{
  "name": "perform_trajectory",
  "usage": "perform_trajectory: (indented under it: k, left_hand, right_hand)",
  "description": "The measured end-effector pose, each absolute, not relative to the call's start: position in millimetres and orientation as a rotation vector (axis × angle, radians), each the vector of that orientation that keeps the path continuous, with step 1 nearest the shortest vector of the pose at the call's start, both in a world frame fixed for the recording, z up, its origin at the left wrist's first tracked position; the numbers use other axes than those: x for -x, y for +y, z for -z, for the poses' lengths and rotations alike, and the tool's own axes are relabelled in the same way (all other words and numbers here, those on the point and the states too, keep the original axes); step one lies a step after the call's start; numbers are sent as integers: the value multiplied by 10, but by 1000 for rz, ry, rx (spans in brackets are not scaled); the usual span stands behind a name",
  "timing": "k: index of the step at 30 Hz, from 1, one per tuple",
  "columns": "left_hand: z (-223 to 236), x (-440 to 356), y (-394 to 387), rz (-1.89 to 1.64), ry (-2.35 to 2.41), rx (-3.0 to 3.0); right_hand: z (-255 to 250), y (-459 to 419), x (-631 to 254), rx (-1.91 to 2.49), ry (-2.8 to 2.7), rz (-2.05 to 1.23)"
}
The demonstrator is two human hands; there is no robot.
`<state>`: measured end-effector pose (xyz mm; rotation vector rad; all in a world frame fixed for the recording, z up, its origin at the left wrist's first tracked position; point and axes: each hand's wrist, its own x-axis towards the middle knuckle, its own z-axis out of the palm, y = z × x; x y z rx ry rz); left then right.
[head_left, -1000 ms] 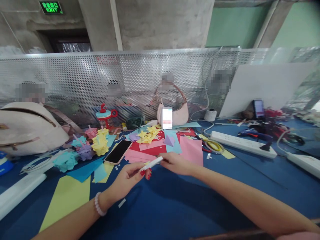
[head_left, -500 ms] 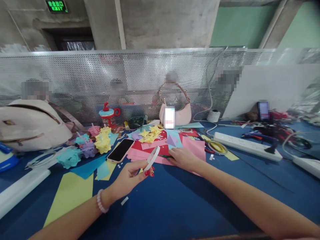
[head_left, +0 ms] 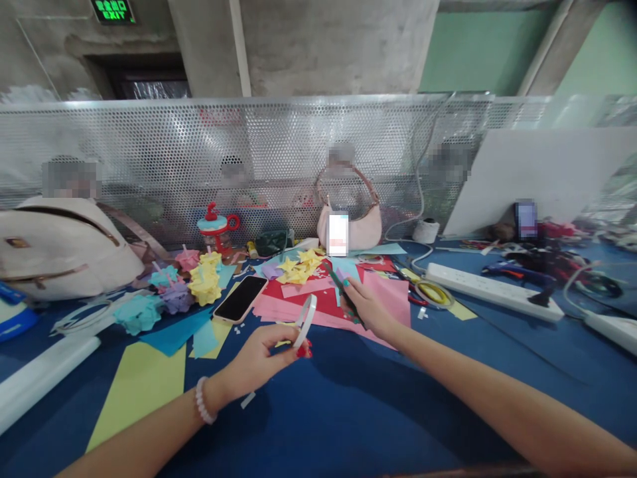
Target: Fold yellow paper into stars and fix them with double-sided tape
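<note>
My left hand (head_left: 266, 355) is closed on a thin white roll of tape (head_left: 306, 318), held upright above the blue table between thumb and fingers. My right hand (head_left: 367, 307) grips a slim dark-green tool (head_left: 340, 279), slanted up and to the left; its exact kind is not clear. Under and behind that hand lie pink paper sheets (head_left: 391, 295) and red paper (head_left: 279, 292). Beyond the tape roll is a heap of yellow folded-paper stars (head_left: 301, 267). A small white scrap (head_left: 247, 399) lies near my left wrist.
To the left are a black-screened phone (head_left: 241, 299), crumpled paper flowers (head_left: 205, 282), a yellow sheet (head_left: 137, 392) and a pale backpack (head_left: 74, 249). A pink handbag (head_left: 365, 229) stands at the back. On the right lie a power strip (head_left: 492, 290) and a yellow tape roll (head_left: 432, 294).
My right hand has picked up the green tool from the papers and tilted it upward. The tape roll in my left hand has turned a little more upright and shifted slightly.
</note>
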<state>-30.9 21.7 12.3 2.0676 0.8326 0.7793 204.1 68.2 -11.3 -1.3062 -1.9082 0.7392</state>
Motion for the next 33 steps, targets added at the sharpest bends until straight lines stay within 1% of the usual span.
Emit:
perform_trajectory:
  k: [2, 6, 8, 10, 13, 24, 28, 33]
  left_hand:
    - [-123, 285, 191, -676, 760, -2074]
    - [-104, 234, 126, -535, 672, -1907]
    - [-83, 222, 112, -469, 647, -1728]
    - [-66, 220, 115, -389, 621, -1594]
    - [-64, 217, 134, -335, 589, -1557]
    - [-91, 218, 160, -414, 611, -1517]
    - [-61, 231, 156, -531, 591, -1449]
    - [-113, 221, 161, -782, 751, -1618]
  right_hand:
    - [81, 611, -1973, 1189, -1858, -849]
    - [56, 486, -1886, 888, -1798, -1259]
    - [64, 441, -1851, 886, -1792, -1326]
    - [80, 404, -1813, 929, -1800, -1316]
    - [97, 355, -1758, 969, -1832, -1313]
    - [42, 265, -1732, 877, -1881, -1379]
    - [8, 254, -1735, 928, -1788, -1294]
    - [5, 300, -1796, 1010, -1563, -1112]
